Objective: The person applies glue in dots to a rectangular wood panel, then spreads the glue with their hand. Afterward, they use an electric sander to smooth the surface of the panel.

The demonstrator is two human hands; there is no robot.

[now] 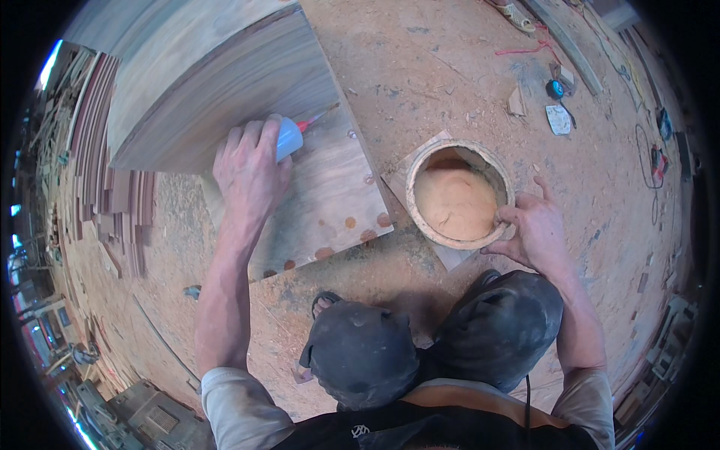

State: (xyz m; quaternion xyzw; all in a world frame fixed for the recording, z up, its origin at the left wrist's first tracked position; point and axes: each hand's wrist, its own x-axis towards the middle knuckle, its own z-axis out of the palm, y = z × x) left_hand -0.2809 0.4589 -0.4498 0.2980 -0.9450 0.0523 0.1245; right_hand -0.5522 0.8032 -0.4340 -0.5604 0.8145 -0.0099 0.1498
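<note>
Our left hand [251, 165] grips a squeeze bottle [289, 139] at eleven o'clock; our right hand [536, 229] pinches the powder bucket [415, 204] at its four-o'clock rim. Oversqueezing could flood the wooden panel [330, 202]; tugging could tip the bucket.

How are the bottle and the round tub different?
The bottle is smaller; the tub is bigger. The bottle has a narrow red tip; the tub is wide open, showing orange stuff. The left hand grips the bottle; the right hand holds the tub. Both are held.
</note>
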